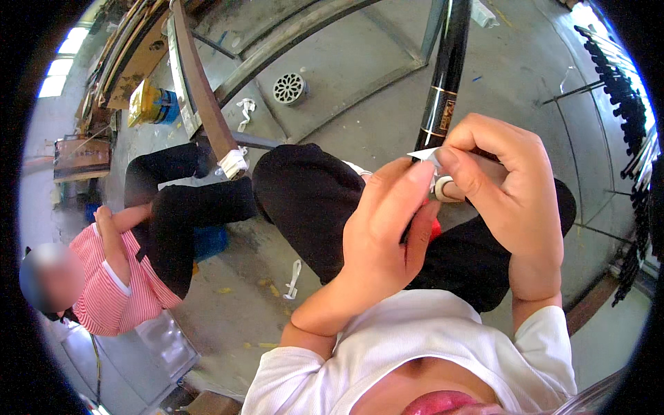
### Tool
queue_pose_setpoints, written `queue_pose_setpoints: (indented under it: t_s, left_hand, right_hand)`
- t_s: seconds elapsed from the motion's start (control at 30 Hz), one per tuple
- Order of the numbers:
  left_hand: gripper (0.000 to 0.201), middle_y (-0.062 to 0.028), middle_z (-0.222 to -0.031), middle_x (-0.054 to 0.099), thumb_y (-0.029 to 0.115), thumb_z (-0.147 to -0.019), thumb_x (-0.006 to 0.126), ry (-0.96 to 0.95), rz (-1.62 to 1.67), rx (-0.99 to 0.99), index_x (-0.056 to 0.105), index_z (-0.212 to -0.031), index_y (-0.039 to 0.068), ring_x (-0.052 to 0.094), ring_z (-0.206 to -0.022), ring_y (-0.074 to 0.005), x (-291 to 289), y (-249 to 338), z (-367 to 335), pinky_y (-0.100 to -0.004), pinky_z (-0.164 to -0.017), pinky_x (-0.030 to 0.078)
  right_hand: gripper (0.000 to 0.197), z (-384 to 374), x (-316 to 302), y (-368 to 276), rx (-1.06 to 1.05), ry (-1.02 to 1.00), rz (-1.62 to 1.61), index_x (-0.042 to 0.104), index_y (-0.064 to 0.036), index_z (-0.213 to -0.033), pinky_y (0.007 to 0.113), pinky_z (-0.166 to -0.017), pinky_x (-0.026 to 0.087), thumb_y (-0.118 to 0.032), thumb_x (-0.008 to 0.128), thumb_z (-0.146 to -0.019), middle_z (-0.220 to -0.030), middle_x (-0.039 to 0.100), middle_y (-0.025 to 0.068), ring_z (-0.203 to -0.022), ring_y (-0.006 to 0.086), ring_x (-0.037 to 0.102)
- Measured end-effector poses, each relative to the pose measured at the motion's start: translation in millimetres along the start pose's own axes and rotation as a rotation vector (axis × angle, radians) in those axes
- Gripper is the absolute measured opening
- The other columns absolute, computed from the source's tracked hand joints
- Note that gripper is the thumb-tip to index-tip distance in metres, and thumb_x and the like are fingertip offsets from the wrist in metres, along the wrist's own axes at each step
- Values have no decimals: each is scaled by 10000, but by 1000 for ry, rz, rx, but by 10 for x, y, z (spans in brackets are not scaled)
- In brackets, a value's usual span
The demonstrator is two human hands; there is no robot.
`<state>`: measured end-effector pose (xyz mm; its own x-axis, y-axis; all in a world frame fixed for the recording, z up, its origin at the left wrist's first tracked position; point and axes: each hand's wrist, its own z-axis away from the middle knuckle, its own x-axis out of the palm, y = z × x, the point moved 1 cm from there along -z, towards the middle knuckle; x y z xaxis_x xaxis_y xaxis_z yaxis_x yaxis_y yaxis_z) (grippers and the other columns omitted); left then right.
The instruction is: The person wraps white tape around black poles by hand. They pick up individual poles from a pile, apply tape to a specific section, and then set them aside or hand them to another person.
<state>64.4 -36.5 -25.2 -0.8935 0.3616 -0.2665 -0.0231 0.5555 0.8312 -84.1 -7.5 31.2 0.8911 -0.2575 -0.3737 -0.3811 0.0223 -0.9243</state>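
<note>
In front of my lap, my left hand [384, 232] and my right hand [512, 180] meet at a small white strip [423, 153], thin like paper or tape. My right thumb and forefinger pinch one end of it. The left fingertips press against its other side, with that hand's fingers curled. A glossy black rod [443, 97] with gold rings reaches away from just beyond the fingers; its near end is hidden by my hands. Close under my right fingers sits a pale, round-ended piece [448, 189], partly covered. A bit of red [436, 229] shows beside the left hand.
At left, a seated person in a red-striped shirt [121, 277] has folded arms. A brown bar [200, 83] with a white-wrapped end [234, 163] slants in beside my left knee. A round drain cover [289, 88], a yellow-and-blue bucket [152, 104] and black-tipped rods [615, 90] stand around.
</note>
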Motion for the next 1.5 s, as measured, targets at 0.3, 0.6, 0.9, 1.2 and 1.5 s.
queue_pose_setpoints:
  t_s: [0.3, 0.6, 0.9, 1.2, 1.5]
  left_hand:
    - [495, -206, -1031, 564, -96, -743, 623, -24, -52, 101, 517, -1219, -10, 607, -775, -279, -106, 95, -40, -280, -640, 499]
    - [552, -213, -1042, 570, -121, -738, 597, -39, 8, 118, 448, -1265, -51, 613, -844, -293, -68, 164, -44, -291, -709, 500]
    - [539, -210, -1078, 569, -128, -733, 590, -51, 27, 125, 451, -1250, -64, 612, -868, -296, -33, 214, -15, -299, -725, 500]
    - [529, -223, -1125, 555, -122, -741, 588, -65, 84, 93, 445, -1249, -78, 601, -903, -309, -20, 258, 17, -314, -764, 493]
    - [541, -223, -1090, 557, -114, -744, 590, -72, 132, 57, 434, -1261, -85, 597, -891, -302, -9, 233, 27, -302, -772, 483]
  right_hand:
    - [229, 51, 69, -159, 63, 55, -91, 502, 10, -676, 203, -541, 343, -132, 595, -828, -623, 474, 5, -590, 66, 443]
    - [268, 125, 14, -168, 80, 76, -96, 481, -6, -646, 210, -519, 312, -179, 596, -816, -600, 468, 11, -561, 70, 427]
    - [246, 191, -24, -190, 111, 69, -164, 479, 7, -637, 221, -516, 312, -154, 582, -792, -602, 492, 34, -554, 87, 434]
    - [245, 217, -51, -228, 100, 87, -103, 466, 8, -622, 227, -517, 316, -152, 580, -768, -600, 492, 43, -555, 94, 437]
    - [235, 217, -70, -205, 99, 73, -113, 472, 11, -629, 227, -520, 320, -145, 578, -769, -607, 494, 46, -561, 97, 444]
